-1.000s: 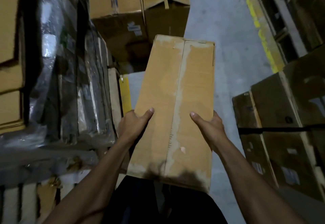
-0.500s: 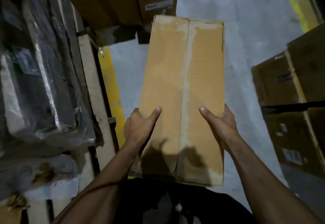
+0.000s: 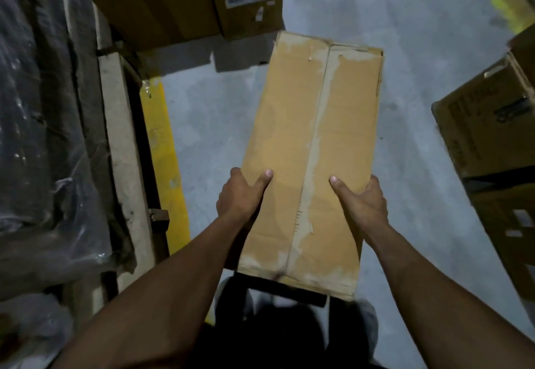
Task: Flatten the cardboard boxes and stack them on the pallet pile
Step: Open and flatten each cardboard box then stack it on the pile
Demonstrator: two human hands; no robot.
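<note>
Cardboard box [image 3: 312, 148], long, with torn tape residue along its seam, gripped by both hands: left [image 3: 240, 197], right [image 3: 362, 203]

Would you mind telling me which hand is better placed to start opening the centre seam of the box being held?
Probably the right hand: its thumb lies just beside the taped centre seam of the cardboard box, while the left hand has its grip at the far edge.

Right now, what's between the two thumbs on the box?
Head view: only the box top lies between them. The centre seam with torn tape residue runs between the left hand thumb and the right hand thumb.
</note>
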